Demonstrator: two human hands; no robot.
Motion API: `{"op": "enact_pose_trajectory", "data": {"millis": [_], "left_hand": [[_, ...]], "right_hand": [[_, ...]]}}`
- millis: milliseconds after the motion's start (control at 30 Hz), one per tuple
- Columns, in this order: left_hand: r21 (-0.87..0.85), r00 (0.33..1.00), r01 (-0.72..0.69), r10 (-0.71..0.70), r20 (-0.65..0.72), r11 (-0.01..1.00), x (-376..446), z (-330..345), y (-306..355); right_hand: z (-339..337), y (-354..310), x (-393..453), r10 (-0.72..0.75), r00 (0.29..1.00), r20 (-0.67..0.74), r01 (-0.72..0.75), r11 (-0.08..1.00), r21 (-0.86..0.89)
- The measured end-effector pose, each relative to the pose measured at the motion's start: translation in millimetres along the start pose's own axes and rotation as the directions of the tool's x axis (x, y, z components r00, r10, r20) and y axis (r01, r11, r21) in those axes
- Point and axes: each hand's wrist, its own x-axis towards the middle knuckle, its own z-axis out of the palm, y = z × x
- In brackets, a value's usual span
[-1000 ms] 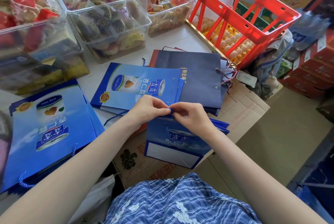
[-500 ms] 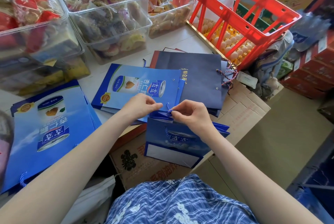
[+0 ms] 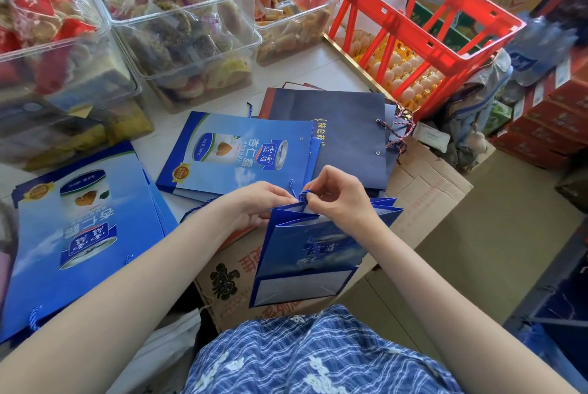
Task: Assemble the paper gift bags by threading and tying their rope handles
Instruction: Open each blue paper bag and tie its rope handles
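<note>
A small blue paper gift bag (image 3: 305, 263) stands half open in front of me on a cardboard box. A blue rope handle (image 3: 302, 195) forms a small loop at the bag's top edge. My right hand (image 3: 337, 199) pinches that loop with thumb and forefinger. My left hand (image 3: 257, 205) grips the bag's top edge and the rope right beside the loop. A length of blue rope (image 3: 197, 210) trails left from under my left wrist.
Flat blue bags lie in a stack at left (image 3: 79, 228) and another ahead (image 3: 241, 151), beside dark navy bags (image 3: 346, 135) with striped cords. Clear snack bins (image 3: 178, 27) stand behind. A red crate (image 3: 413, 21) over egg trays stands at right. Cardboard boxes (image 3: 426, 190) sit below.
My hands came apart slightly and closed again at the bag's top edge; a small rope loop now shows between the fingers. The view shifted a little.
</note>
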Motion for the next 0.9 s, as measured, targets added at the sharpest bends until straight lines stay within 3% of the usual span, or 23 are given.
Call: {"op": "enact_pose_trajectory", "data": {"millis": [233, 400, 533, 667, 767, 833, 900], "left_hand": [[0.286, 0.964, -0.117, 0.178, -0.199, 0.951, 0.3, 4.5, -3.9], [0.589, 0.861, -0.156, 0.401, -0.312, 0.793, -1.2, 7.8, -2.6], [0.688, 0.77, -0.15, 0.521, -0.37, 0.71, -0.8, 7.9, -3.7], [0.553, 0.829, -0.193, 0.437, -0.35, 0.81, 0.0, 4.9, -1.9], [0.132, 0.901, -0.179, 0.216, -0.376, 0.975, 8.9, 1.3, -4.4], [-0.086, 0.922, -0.146, 0.104, -0.374, 0.985, 13.8, -0.6, -5.5], [-0.096, 0.912, -0.154, 0.104, -0.397, 0.983, 16.4, -2.9, -5.8]], "right_hand": [[-7.3, -2.2, -7.6, 0.067, 0.989, 0.129, -0.069, 0.998, 0.005], [-0.1, -6.4, -1.1, 0.192, 0.98, 0.046, -0.19, 0.981, -0.045], [5.2, -6.3, -6.3, 0.178, 0.984, 0.011, -0.177, 0.98, -0.086], [3.5, -3.9, -13.3, 0.179, 0.983, 0.031, -0.172, 0.972, -0.16], [4.2, -1.3, -17.3, 0.144, 0.986, 0.082, -0.116, 0.952, -0.284], [6.0, 0.3, -19.3, 0.159, 0.977, 0.141, -0.107, 0.941, -0.32], [7.5, 1.3, -22.1, 0.177, 0.963, 0.202, -0.098, 0.932, -0.348]]}}
